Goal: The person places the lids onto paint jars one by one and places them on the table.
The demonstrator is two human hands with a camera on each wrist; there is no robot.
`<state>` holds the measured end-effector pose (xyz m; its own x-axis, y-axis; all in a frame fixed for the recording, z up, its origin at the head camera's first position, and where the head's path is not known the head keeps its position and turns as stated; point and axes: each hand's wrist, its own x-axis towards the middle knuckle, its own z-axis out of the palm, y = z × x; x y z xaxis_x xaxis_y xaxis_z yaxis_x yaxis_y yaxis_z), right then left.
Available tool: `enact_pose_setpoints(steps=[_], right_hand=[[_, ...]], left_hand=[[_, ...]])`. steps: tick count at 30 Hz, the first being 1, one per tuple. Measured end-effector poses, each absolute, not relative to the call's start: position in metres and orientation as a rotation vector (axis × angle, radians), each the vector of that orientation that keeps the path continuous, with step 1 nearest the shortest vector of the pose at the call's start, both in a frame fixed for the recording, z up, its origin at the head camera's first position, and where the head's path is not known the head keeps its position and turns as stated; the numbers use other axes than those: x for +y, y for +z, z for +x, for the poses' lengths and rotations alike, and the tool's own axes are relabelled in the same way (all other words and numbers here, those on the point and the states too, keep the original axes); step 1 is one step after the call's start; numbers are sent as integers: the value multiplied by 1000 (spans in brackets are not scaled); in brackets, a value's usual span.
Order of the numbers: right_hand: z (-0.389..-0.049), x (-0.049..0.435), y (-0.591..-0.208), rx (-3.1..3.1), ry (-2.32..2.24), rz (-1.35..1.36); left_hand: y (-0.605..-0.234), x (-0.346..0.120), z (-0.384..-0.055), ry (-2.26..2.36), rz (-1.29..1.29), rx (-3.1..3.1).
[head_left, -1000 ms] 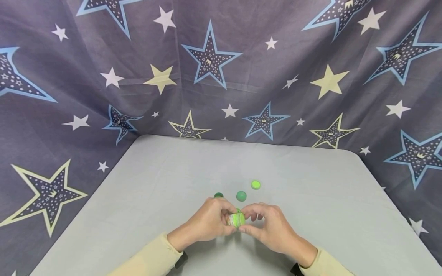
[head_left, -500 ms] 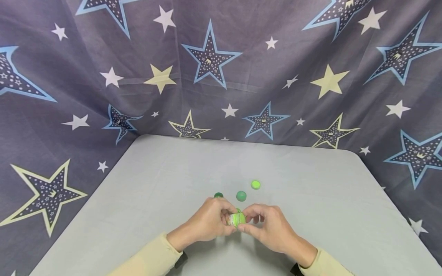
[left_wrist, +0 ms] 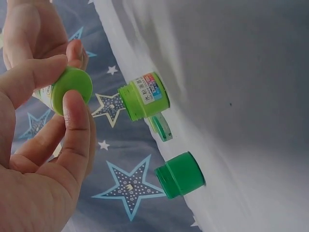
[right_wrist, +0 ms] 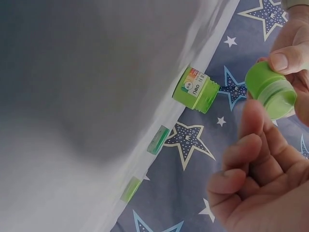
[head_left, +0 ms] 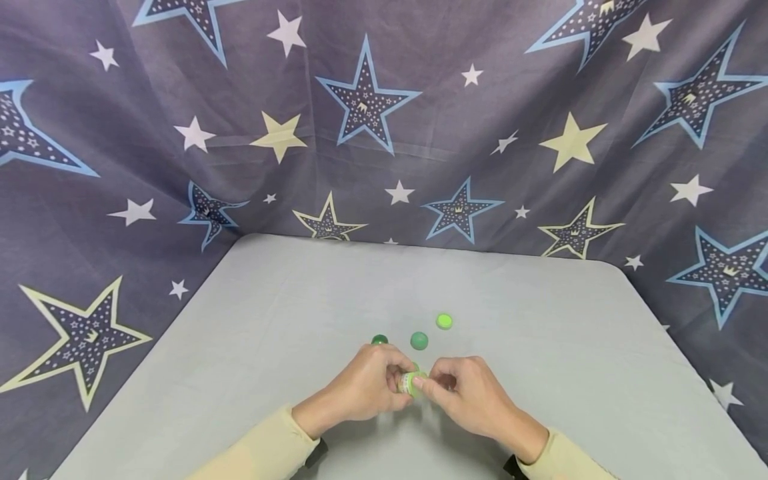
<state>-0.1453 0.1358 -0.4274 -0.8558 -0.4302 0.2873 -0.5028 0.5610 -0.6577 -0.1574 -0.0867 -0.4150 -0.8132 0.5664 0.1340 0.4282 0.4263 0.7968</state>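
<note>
My left hand [head_left: 366, 385] grips a small light-green paint jar [right_wrist: 263, 79] between thumb and fingers, tilted on its side above the table. Its solid round end [left_wrist: 78, 90] faces the left wrist camera; the paler ringed end points toward my right hand [head_left: 474, 397]. There the right thumb and index finger pinch the rim, and the thumb covers part of that end in the head view. Just beyond stands a second light-green jar [left_wrist: 145, 96], lidless with its threaded neck bare, mostly hidden by the hands from above. Left of it is a dark-green jar [left_wrist: 182, 175], also lidless.
A teal-green lid [head_left: 419, 341] and a bright-green lid [head_left: 444, 321] lie on the grey-white tabletop [head_left: 300, 300] beyond the hands. Star-printed dark cloth [head_left: 408, 167] hangs behind and along both sides of the table.
My right thumb has slid left across the end of the held jar and now covers more of it. The left hand has barely moved; jars and lids on the table stay put.
</note>
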Motion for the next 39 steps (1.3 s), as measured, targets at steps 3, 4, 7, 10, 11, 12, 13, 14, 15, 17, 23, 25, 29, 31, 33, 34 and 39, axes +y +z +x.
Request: enact_pose_setpoints(steps=[3, 4, 7, 10, 11, 12, 13, 14, 15, 17, 23, 25, 29, 31, 33, 34, 39], right_hand=[[-146, 137, -427, -2702, 1179, 793], [-146, 138, -427, -2699, 1172, 783], [-147, 139, -426, -2657, 1170, 757], [-148, 141, -427, -2584, 1192, 771], [-148, 142, -427, -2561, 1207, 789], [-148, 142, -427, -2541, 1224, 811], [-148, 143, -427, -2525, 1242, 836], [-148, 143, -428, -2512, 1258, 862], [-147, 143, -428, -2503, 1275, 887], [-147, 143, -429, -2495, 1310, 920], [-146, 140, -431, -2502, 1327, 952], [-146, 140, -431, -2506, 1321, 952], [-145, 140, -431, -2526, 1320, 937], [-145, 139, -430, -2544, 1324, 922], [-144, 139, -430, -2564, 1328, 902], [-144, 139, -429, -2576, 1329, 889], [-143, 137, -429, -2607, 1291, 847]], left_hand=[[-414, -87, -157, 1337, 873, 2521], [-414, -87, -157, 1337, 866, 2524], [-414, -86, -157, 1337, 858, 2539], [-414, -86, -158, 1344, 863, 2546], [-414, -86, -158, 1348, 865, 2548], [-414, -87, -158, 1351, 866, 2548], [-414, -87, -158, 1355, 864, 2547], [-414, -87, -158, 1360, 863, 2546], [-414, -87, -158, 1365, 863, 2546], [-415, -87, -159, 1370, 863, 2545], [-415, -87, -158, 1374, 863, 2544], [-415, -87, -158, 1374, 862, 2542], [-415, -87, -159, 1379, 863, 2532], [-414, -87, -158, 1381, 861, 2520], [-414, -87, -159, 1382, 859, 2510], [-414, -87, -159, 1383, 858, 2506], [-414, -88, -158, 1383, 860, 2501]])
